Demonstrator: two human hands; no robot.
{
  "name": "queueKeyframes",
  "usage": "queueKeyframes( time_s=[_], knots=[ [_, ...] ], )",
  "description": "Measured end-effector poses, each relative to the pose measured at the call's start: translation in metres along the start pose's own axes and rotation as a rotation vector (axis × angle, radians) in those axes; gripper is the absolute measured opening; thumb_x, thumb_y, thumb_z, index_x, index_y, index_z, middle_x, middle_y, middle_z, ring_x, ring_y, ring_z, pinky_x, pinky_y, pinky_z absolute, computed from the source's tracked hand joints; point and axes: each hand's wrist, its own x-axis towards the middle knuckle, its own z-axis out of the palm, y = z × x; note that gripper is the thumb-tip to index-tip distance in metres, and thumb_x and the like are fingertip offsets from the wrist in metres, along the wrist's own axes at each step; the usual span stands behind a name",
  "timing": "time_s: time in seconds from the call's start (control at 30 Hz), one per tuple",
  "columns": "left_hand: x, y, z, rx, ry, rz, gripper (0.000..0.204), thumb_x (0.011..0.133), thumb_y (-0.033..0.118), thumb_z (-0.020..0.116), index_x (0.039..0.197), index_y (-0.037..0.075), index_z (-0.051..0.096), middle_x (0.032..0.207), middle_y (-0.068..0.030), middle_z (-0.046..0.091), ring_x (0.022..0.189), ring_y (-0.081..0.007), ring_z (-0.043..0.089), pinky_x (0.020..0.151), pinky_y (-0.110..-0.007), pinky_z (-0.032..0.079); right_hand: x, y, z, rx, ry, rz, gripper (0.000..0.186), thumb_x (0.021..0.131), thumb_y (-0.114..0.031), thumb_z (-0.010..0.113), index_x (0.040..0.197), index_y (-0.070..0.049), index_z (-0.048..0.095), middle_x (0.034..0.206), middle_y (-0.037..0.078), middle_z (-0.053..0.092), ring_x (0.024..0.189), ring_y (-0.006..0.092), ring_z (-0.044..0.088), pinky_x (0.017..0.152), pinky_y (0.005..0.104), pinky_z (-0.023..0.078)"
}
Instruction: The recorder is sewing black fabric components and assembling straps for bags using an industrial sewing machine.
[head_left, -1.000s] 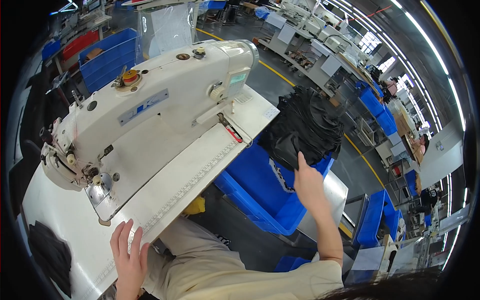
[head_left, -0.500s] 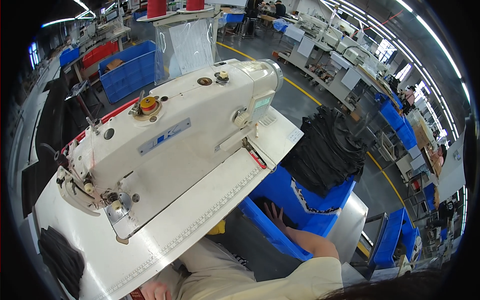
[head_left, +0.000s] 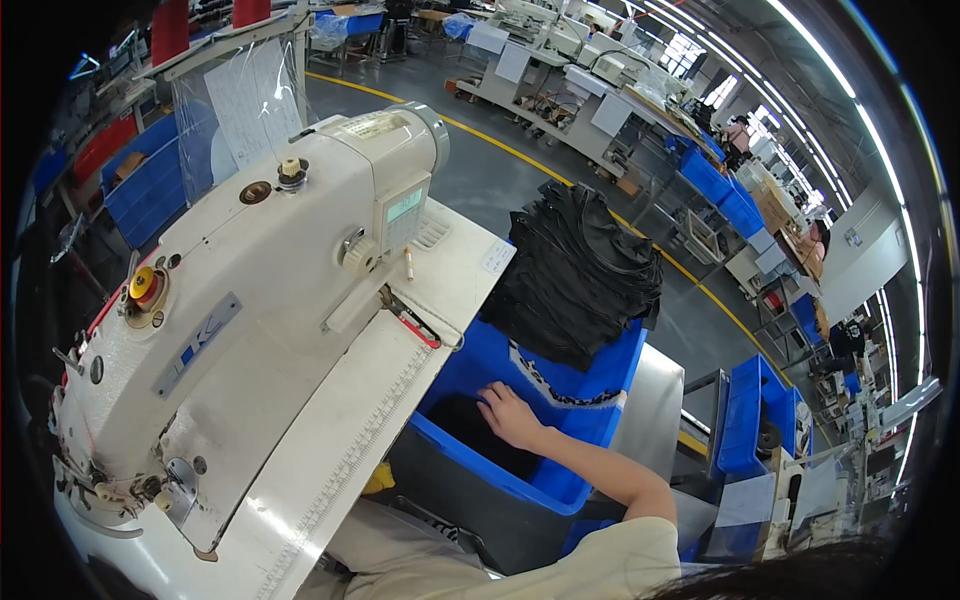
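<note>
My right hand (head_left: 510,415) reaches down into a blue plastic bin (head_left: 560,490) beside the sewing table, its fingers resting on dark fabric (head_left: 470,425) at the bin's bottom. Whether the fingers grip the fabric cannot be told. A heap of black fabric pieces (head_left: 580,270) is piled over the far end of the bin. My left hand is out of the picture. A white industrial sewing machine (head_left: 250,300) stands on the white table (head_left: 400,380) to my left.
A ruler strip runs along the table's front edge (head_left: 350,470). A steel surface (head_left: 650,410) lies right of the bin, with more blue bins (head_left: 750,410) beyond. Rows of other sewing stations (head_left: 560,70) and a yellow floor line (head_left: 600,210) lie farther off.
My right hand has come down from the black fabric heap into the blue bin. My left hand, earlier at the table's front edge, has left the picture. The view has shifted toward the bin.
</note>
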Motion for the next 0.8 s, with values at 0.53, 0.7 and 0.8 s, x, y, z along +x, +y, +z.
queueKeyframes(
  time_s=[0.53,0.7,0.8],
  knots=[
    [-0.046,-0.07,0.068,-0.381,-0.352,-0.352,0.02,0.078,0.006,0.055,0.097,0.001,0.059,0.093,-0.0143,0.058,0.083,-0.029,0.056,0.07,-0.042,0.048,0.008,-0.003,0.007,-0.052,-0.41,0.053,0.04,0.086,-0.021,0.052,0.123,-0.008,0.049,0.119,0.023,0.05,0.104,0.0408,0.053,0.088,0.0439,0.046],
    [-0.065,-0.094,0.08,-0.525,-0.421,-0.43,0.017,0.078,0.005,0.054,0.092,0.0,0.061,0.087,-0.0136,0.06,0.077,-0.0286,0.059,0.066,-0.041,0.05,0.041,-0.101,-0.057,-0.062,0.01,0.0,0.017,0.085,-0.019,0.056,0.086,-0.002,0.059,0.079,0.016,0.06,0.074,0.0358,0.059,0.066,0.0427,0.047],
    [-0.115,-0.11,0.079,-0.646,-0.389,-0.563,0.016,0.077,0.004,0.053,0.09,0.0,0.062,0.083,-0.0131,0.062,0.073,-0.0283,0.06,0.064,-0.041,0.051,0.057,-0.179,-0.063,0.01,0.273,-0.23,0.022,0.082,-0.01,0.059,0.064,-0.002,0.049,0.06,0.012,0.053,0.056,0.0323,0.054,0.053,0.0407,0.042]
  ],
)
